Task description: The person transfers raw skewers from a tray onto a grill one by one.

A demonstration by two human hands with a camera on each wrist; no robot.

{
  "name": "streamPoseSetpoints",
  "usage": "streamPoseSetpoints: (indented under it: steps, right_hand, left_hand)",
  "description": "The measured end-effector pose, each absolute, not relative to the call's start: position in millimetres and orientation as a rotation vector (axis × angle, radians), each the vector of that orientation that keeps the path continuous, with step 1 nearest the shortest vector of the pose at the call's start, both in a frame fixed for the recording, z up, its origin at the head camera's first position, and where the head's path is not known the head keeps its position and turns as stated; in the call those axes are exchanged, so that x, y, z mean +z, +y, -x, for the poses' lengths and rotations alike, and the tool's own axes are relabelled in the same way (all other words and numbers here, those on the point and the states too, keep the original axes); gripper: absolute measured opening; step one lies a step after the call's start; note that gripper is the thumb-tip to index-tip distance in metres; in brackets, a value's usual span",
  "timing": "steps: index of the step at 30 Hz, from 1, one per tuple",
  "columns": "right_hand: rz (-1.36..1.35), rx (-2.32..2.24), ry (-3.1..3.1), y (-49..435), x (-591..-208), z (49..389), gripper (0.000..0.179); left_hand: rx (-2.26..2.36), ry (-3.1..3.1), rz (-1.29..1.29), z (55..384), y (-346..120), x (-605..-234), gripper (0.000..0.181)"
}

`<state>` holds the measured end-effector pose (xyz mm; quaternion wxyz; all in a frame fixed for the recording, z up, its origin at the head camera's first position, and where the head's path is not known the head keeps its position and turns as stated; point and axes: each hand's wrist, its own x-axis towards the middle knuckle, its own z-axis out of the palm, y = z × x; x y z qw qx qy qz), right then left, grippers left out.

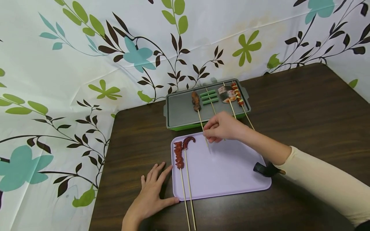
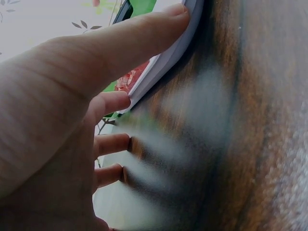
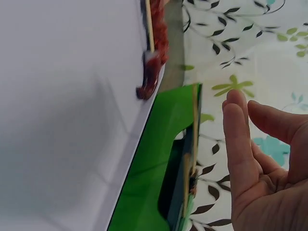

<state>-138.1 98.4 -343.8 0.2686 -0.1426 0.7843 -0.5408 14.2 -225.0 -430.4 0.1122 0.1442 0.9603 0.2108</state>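
Note:
My right hand (image 1: 221,126) hovers over the back of the lilac tray (image 1: 225,179), close to the stick of a brown meat skewer (image 1: 196,101). In the right wrist view its thumb and fingers (image 3: 236,144) stand slightly apart, with no stick between them. The meat skewer lies on a grey grill plate (image 1: 180,107), its stick reaching out over the tray. My left hand (image 1: 153,195) is spread at the tray's left side, thumb and forefinger at its rim. On the tray's left lie a red skewer (image 1: 179,155) and an octopus-tentacle skewer (image 1: 189,141).
Also on the grill lie a green vegetable skewer (image 1: 209,97), a fish skewer (image 1: 226,94) and a red-and-white skewer (image 1: 237,93). Their sticks overhang the front edge. A black strap (image 1: 266,170) hangs at the right wrist. A patterned cloth (image 1: 130,32) stands behind the dark table (image 1: 138,138).

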Motion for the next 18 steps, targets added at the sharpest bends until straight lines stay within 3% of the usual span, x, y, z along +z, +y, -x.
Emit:
streamPoseSetpoints:
  steps: [9, 18]
  right_hand:
    - [0.599, -1.44, 2.039, 98, -341, 88, 0.021]
    - [0.673, -1.292, 1.994, 77, -379, 46, 0.01]
  left_hand:
    - [0.635, 2.83, -0.424, -15, -225, -429, 0.103]
    - [0.643, 2.833, -0.43, -16, -225, -431, 0.102]
